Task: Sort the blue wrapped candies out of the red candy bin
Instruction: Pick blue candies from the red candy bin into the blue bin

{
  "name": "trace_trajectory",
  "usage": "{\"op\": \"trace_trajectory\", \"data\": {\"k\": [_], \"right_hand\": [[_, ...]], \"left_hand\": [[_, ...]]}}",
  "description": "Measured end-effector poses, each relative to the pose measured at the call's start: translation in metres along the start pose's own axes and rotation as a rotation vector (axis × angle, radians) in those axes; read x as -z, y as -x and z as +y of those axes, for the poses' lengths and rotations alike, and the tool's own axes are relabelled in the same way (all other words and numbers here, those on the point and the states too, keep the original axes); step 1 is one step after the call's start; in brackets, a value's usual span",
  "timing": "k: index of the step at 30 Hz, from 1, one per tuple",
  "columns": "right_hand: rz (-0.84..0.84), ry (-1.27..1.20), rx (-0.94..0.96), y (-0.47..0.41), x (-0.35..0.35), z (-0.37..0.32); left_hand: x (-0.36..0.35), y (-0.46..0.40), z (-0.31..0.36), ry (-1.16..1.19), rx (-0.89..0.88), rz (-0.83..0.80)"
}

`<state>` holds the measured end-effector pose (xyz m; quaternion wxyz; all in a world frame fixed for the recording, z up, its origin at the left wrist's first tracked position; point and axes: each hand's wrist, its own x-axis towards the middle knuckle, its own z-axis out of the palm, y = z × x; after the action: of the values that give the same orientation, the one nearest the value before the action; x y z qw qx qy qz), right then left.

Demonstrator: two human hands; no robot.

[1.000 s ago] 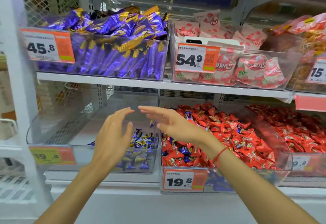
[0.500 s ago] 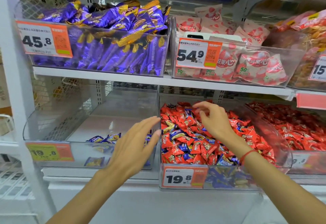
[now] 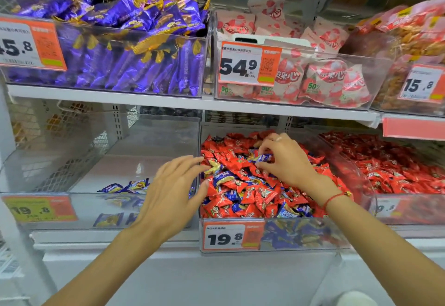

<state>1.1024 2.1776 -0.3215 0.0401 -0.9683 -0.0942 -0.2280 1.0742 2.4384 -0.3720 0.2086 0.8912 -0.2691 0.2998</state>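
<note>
Blue candy (image 3: 263,158) pinched at right hand (image 3: 286,161) fingertips, atop red bin (image 3: 272,238) pile, long axis roughly left-right. Left hand (image 3: 172,192) slack, empty, at bin's left wall; near-empty bin (image 3: 72,207) lies leftward.

Clear glossy plastic bin (image 3: 313,238); shiny foil-like candy wrappers (image 3: 224,207) (red, blue); paper price tag (image 3: 225,237).

On the shelf above me sits a clear bin of purple snack packs (image 3: 125,40) with a 45.8 price tag (image 3: 29,45). Just beside it is a bin of pink-and-white bags (image 3: 320,74), tagged 54.9 (image 3: 248,63). Further right, orange snacks (image 3: 414,38) sit behind a 15.8 tag (image 3: 422,84).
</note>
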Motion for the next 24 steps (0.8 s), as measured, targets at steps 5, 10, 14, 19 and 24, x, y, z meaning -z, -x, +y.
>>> {"op": "trace_trajectory", "data": {"k": [5, 10, 14, 19, 24], "right_hand": [[0.204, -0.456, -0.258, 0.037, 0.008, 0.002], [0.027, -0.483, -0.241, 0.039, 0.021, 0.004], [-0.075, -0.497, -0.19, 0.038, 0.027, 0.005], [-0.204, -0.361, -0.122, 0.03, 0.01, -0.005], [-0.468, -0.125, -0.182, 0.008, 0.0, -0.018]], "left_hand": [[-0.001, -0.037, 0.025, -0.258, -0.102, -0.093], [-0.01, -0.063, 0.05, -0.555, -0.133, -0.386], [-0.009, -0.062, 0.051, -0.369, -0.077, -0.368], [0.002, -0.039, 0.035, 0.102, 0.065, -0.073], [0.013, -0.026, 0.022, 0.592, 0.218, 0.165]]}}
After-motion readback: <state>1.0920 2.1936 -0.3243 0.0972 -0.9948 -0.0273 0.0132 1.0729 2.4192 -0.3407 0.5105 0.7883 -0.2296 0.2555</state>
